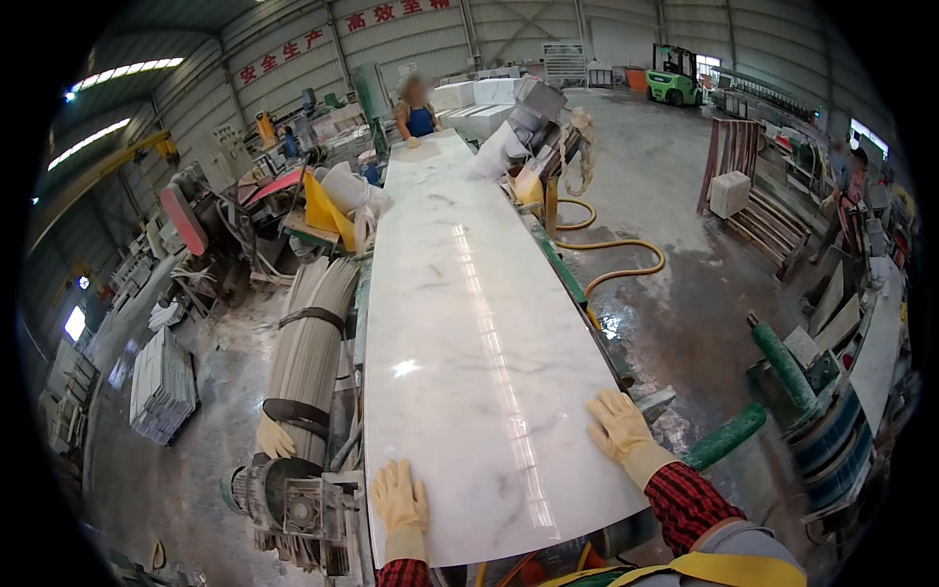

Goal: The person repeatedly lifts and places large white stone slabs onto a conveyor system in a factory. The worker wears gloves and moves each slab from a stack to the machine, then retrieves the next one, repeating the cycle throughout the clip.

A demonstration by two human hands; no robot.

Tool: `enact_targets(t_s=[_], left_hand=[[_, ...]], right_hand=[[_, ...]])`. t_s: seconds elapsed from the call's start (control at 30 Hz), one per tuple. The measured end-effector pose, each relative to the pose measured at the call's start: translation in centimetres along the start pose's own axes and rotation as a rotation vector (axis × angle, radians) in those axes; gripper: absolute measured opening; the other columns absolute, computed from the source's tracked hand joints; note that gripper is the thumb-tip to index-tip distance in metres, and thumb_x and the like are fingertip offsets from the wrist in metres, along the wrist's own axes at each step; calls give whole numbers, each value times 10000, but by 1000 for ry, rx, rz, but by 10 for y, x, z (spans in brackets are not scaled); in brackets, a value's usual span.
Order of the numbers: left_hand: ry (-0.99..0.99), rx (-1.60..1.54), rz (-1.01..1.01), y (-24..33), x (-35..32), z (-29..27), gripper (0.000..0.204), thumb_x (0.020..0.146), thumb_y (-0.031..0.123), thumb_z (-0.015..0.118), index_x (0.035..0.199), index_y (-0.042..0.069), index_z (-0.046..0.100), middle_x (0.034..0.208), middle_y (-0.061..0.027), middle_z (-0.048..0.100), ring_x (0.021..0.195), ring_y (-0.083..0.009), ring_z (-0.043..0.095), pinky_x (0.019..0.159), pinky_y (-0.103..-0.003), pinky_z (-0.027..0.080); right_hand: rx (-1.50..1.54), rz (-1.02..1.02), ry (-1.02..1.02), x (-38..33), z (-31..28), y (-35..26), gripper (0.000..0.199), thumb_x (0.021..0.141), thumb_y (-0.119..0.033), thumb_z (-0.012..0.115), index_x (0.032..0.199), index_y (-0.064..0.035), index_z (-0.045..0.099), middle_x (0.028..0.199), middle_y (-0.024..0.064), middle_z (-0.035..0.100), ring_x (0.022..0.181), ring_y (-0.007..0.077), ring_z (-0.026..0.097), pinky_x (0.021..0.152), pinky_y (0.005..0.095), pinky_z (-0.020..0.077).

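A long, polished white marble slab [469, 391] with faint grey veins stretches away from me over a machine bed. My left hand [399, 499], in a cream rubber glove, lies flat on its near left corner with the fingers spread. On the near right edge rests my right hand [622, 428], gloved alike, fingers apart and pointing inward. Neither hand is gripping anything. At the far end a co-worker [417, 115] in a blue apron stands with a gloved hand [413, 143] at the slab's edge.
Left of the slab lie a strapped bundle of strips [311, 342] and a motor [284, 499]. A yellow hose [636, 272] curls on the floor at right, near green rollers [726, 436]. A wooden rack [753, 220] and a green forklift [675, 76] stand farther off.
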State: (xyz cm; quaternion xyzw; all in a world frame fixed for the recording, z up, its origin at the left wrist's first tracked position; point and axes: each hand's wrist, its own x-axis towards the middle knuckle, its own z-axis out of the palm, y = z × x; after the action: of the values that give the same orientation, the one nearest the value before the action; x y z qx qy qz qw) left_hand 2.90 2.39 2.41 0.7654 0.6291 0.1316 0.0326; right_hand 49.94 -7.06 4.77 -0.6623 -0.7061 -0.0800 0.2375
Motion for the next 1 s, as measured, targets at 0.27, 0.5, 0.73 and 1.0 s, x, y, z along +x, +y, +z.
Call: enact_targets(t_s=[0.27, 0.5, 0.73, 1.0], left_hand=[[12, 13, 6, -1, -5, -1, 575, 1044, 358, 603, 1566, 125, 548, 1654, -212, 509, 1557, -446, 400, 1303, -573, 222], [15, 38, 10, 2, -6, -5, 574, 1037, 353, 617, 1560, 127, 542, 1640, -199, 524, 1541, -442, 418, 1298, -575, 231], [23, 19, 23, 2, -11, -7, 547, 1038, 312, 614, 1543, 114, 545, 1646, -217, 507, 1545, -457, 404, 1299, -567, 243], [75, -17, 46, -7, -14, 4, 534, 1020, 284, 652, 1520, 112, 573, 1623, -210, 533, 1522, -453, 431, 1287, -570, 264]], right_hand=[[7, -66, 13, 10, 6, 13, 480, 911, -299, 723, 1317, -62, 622, 1344, 197, 586, 1305, 400, 540, 1158, 517, 417], [18, -24, -33, 16, 9, 17, 509, 895, -301, 746, 1324, -59, 618, 1370, 188, 583, 1312, 394, 541, 1160, 491, 426], [44, -36, 13, 10, 11, 18, 516, 898, -288, 749, 1337, -52, 614, 1400, 204, 588, 1323, 412, 548, 1177, 497, 432], [-13, 92, 1, -56, -2, -8, 587, 942, -294, 726, 1452, -26, 614, 1498, 256, 597, 1384, 447, 544, 1208, 542, 415]])
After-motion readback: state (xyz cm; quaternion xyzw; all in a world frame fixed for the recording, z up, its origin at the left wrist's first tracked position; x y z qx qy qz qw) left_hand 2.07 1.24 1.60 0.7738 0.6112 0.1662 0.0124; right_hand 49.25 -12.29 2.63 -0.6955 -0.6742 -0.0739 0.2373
